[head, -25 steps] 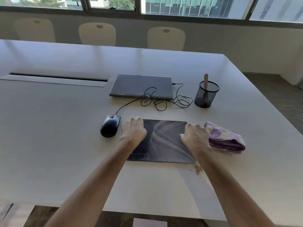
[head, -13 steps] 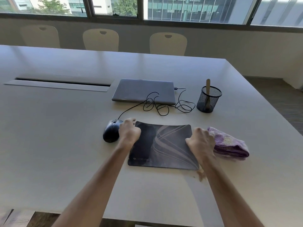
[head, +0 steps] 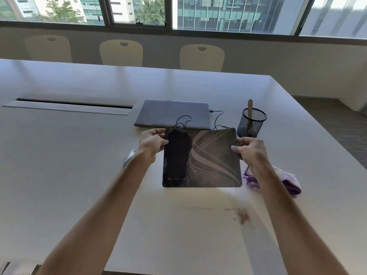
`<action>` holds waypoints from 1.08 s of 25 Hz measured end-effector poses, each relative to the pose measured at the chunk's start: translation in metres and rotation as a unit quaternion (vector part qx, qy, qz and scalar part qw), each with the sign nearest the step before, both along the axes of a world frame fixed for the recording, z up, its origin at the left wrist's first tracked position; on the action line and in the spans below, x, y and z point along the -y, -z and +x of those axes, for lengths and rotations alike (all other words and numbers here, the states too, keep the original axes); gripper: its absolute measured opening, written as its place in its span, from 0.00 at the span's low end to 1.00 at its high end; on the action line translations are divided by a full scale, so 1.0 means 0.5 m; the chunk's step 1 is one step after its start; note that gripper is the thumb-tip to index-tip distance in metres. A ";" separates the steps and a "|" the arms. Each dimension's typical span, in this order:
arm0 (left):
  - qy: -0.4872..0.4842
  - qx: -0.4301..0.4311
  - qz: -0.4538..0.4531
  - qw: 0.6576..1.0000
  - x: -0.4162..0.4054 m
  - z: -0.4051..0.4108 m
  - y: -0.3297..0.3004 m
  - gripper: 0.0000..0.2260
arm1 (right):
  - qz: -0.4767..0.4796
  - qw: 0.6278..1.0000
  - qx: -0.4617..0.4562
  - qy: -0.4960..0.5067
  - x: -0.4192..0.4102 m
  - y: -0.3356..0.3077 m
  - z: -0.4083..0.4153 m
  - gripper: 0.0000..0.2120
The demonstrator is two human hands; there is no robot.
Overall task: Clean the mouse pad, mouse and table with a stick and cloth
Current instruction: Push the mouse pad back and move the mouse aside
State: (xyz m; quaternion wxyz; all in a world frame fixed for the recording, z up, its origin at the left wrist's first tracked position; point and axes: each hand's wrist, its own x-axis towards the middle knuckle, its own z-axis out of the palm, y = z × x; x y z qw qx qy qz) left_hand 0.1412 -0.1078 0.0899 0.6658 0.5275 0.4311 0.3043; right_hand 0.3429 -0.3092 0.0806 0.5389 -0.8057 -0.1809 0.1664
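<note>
Daylight from the windows (head: 228,14); wide-angle edges bend.

A closed laptop (head: 172,114) lies near a mesh cup (head: 251,123); three chairs (head: 202,57) behind.

Pale table (head: 79,175) bearing closed laptop (head: 172,114), mesh pen cup (head: 251,124), purple cloth (head: 288,181), brown smear (head: 243,216).

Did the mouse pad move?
Yes. Both hands lifted the mouse pad off the table; its far edge now overlaps the laptop's front edge.
</note>
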 end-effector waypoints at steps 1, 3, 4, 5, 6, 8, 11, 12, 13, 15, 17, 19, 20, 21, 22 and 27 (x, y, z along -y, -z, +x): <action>0.004 0.002 0.000 1.000 -0.011 0.009 -0.005 0.15 | 0.012 1.000 -0.015 0.000 -0.011 -0.004 0.011 0.07; 0.010 0.000 0.008 1.000 -0.029 0.027 -0.010 0.15 | 0.034 0.998 -0.044 -0.005 -0.034 -0.007 0.027 0.08; 0.009 -0.005 0.016 1.000 -0.038 0.036 -0.010 0.15 | 0.040 0.998 -0.053 -0.005 -0.044 -0.007 0.034 0.08; 0.005 -0.010 0.025 1.000 -0.045 0.044 -0.009 0.15 | 0.043 0.997 -0.057 -0.004 -0.053 -0.006 0.038 0.08; 0.003 -0.013 0.034 0.999 -0.052 0.052 -0.006 0.15 | 0.042 0.998 -0.054 -0.002 -0.060 -0.005 0.044 0.08; -0.002 -0.020 0.050 0.999 -0.064 0.065 -0.002 0.15 | 0.039 0.998 -0.048 -0.002 -0.073 -0.003 0.051 0.06; -0.013 -0.032 0.060 0.998 -0.081 0.082 0.005 0.15 | 0.029 0.999 -0.040 -0.001 -0.091 0.005 0.062 0.09; -0.016 -0.036 0.062 0.997 -0.086 0.086 0.008 0.15 | 0.019 0.999 -0.031 0.002 -0.095 0.009 0.064 0.09; -0.017 -0.039 0.063 0.997 -0.088 0.090 0.011 0.14 | 0.008 1.000 -0.020 0.004 -0.099 0.013 0.066 0.10; -0.014 -0.044 0.068 0.997 -0.092 0.093 0.019 0.15 | -0.021 1.000 0.017 0.007 -0.105 0.024 0.069 0.10; -0.007 -0.052 0.074 0.996 -0.096 0.091 0.026 0.17 | -0.056 0.997 0.058 0.016 -0.109 0.032 0.071 0.05; 0.007 -0.066 0.093 0.993 -0.101 0.079 0.030 0.18 | -0.096 0.990 0.099 0.023 -0.109 0.038 0.074 0.06; 0.017 -0.077 0.111 0.991 -0.104 0.068 0.031 0.19 | -0.119 0.986 0.119 0.022 -0.107 0.038 0.072 0.07; 0.029 -0.090 0.136 0.986 -0.107 0.055 0.032 0.20 | -0.141 0.979 0.143 0.020 -0.105 0.038 0.070 0.07; 0.042 -0.106 0.166 0.980 -0.110 0.040 0.032 0.20 | -0.162 0.972 0.170 0.020 -0.103 0.037 0.065 0.07; 0.097 -0.175 0.279 0.939 -0.118 -0.060 0.032 0.21 | -0.206 0.933 0.296 0.017 -0.114 0.020 0.009 0.14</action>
